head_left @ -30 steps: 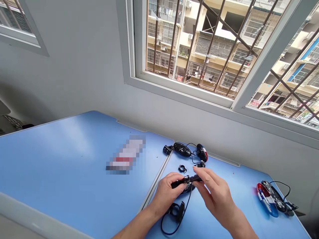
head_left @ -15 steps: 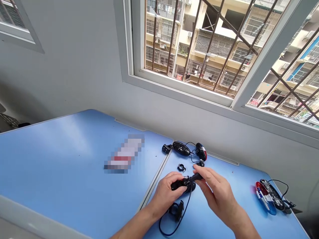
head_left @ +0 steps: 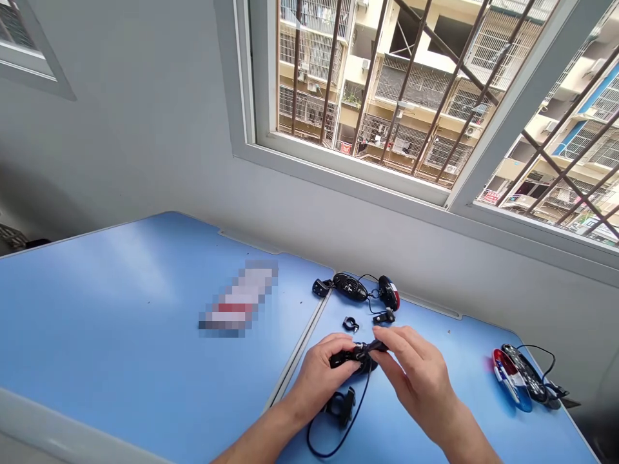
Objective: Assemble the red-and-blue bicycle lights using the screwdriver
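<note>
My left hand (head_left: pixel 326 367) is closed around a black bicycle light-and-horn unit (head_left: pixel 342 358), pinching it between thumb and fingers. My right hand (head_left: pixel 420 368) pinches a short black rod-shaped piece (head_left: pixel 378 346) whose tip meets the unit's metal fitting; its exact kind is partly hidden by my fingers. From the unit a black cable (head_left: pixel 355 412) loops down to a black clamp switch (head_left: pixel 344 407) lying below my left hand. Just beyond my hands lie a black ring clamp (head_left: pixel 350 324) and a small black switch (head_left: pixel 383 317).
Near the wall lies another black horn unit (head_left: pixel 351 287) with a cabled light (head_left: pixel 389 293). A red, white and blue bicycle light (head_left: pixel 511 380) rests at the right edge. A blurred-out flat item (head_left: pixel 239 299) lies on the blue table (head_left: pixel 120 335), left of the seam.
My right fingers have shifted slightly along the black piece and drawn in towards the left hand. The small switch behind them shows more fully. The view has moved a little.
</note>
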Available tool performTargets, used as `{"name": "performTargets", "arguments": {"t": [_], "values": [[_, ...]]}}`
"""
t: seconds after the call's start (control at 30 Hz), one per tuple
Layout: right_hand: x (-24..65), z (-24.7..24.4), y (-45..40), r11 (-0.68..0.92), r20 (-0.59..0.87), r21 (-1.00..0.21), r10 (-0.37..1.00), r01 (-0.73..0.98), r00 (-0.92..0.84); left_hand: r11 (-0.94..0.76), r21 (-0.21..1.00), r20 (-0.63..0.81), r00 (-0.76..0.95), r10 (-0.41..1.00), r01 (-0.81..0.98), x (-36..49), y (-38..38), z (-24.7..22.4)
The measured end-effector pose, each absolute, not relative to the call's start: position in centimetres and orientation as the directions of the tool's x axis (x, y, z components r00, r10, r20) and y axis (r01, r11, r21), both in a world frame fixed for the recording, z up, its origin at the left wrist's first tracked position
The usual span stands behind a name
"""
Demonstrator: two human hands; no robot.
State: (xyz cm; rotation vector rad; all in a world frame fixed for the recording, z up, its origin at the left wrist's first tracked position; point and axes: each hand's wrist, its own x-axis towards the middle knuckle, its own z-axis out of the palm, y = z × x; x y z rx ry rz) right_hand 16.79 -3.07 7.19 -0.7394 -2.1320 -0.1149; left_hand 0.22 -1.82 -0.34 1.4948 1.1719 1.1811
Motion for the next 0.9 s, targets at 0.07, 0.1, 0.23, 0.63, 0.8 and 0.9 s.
{"name": "performTargets", "arguments": {"t": [0.07, 0.1, 0.23, 0.63, 0.8, 0.9], "values": [[16.6, 7.1, -3.1, 0.817, 0.770, -0.166, 0.457, 0.552, -0.446, -0.160, 0.978, 0.148, 0.092, 0.985, 0.133, 0.2, -1.8, -0.4], [16.4, 7.1, -3.1, 0.818, 0.778, -0.166, 0.452, 0.550, -0.437, -0.156, 0.980, 0.145, 0.088, 0.985, 0.122, 0.2, -1.7, -0.4], [16.0, 6.9, -3.1, 0.827, 0.801, -0.220, 0.455, 0.517, -0.388, -0.153, 0.983, 0.145, 0.090, 0.985, 0.096, 0.2, -1.7, -0.4], [16.8, 7.6, -3.0, 0.871, 0.705, -0.317, 0.481, 0.375, -0.521, -0.177, 0.978, 0.166, 0.106, 0.980, 0.106, 0.2, -1.5, -0.5], [18.1, 8.7, -3.4, 0.849, 0.577, -0.330, 0.528, 0.413, -0.623, -0.169, 0.980, 0.158, 0.109, 0.981, 0.101, 0.2, -1.5, -0.6], [18.4, 8.6, -3.4, 0.848, 0.555, -0.337, 0.531, 0.410, -0.641, -0.166, 0.981, 0.154, 0.110, 0.982, 0.102, 0.3, -1.6, -0.7]]}}
